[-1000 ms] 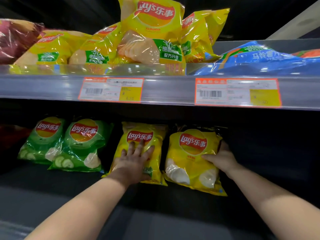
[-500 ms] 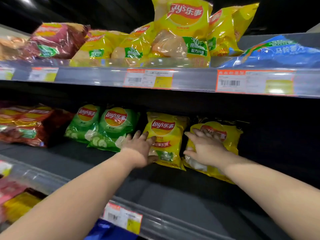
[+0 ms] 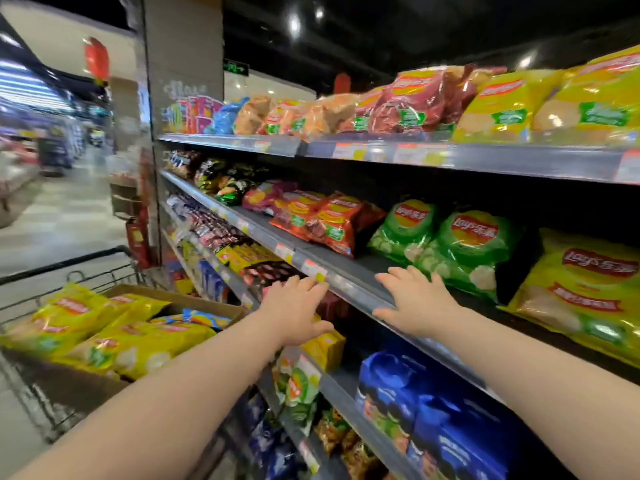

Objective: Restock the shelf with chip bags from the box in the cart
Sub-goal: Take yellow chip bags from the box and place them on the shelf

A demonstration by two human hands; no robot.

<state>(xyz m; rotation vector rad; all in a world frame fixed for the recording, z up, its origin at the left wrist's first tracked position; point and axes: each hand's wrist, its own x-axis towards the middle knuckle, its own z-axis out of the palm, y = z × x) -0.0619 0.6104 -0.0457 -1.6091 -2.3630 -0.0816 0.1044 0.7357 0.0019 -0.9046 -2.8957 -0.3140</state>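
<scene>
A cardboard box (image 3: 180, 301) full of yellow chip bags (image 3: 138, 344) sits in the wire cart (image 3: 62, 261) at lower left. On the middle shelf (image 3: 332, 268) a yellow chip bag (image 3: 585, 292) leans at the far right, beside two green bags (image 3: 446, 244). My left hand (image 3: 298, 310) hovers open in front of the shelf edge, holding nothing. My right hand (image 3: 415, 299) is open too, fingers spread over the bare front of the shelf, to the left of the green bags.
The top shelf (image 3: 450, 155) carries yellow, red and orange bags. Red bags (image 3: 325, 220) lie left of the green ones. Lower shelves hold blue packs (image 3: 433, 417) and small boxes. A pillar (image 3: 183, 64) and an aisle floor (image 3: 59, 220) are at left.
Both hands have let go of the yellow bags and drawn back to the shelf's front edge. My view has swung left, bringing the cart and box into sight.
</scene>
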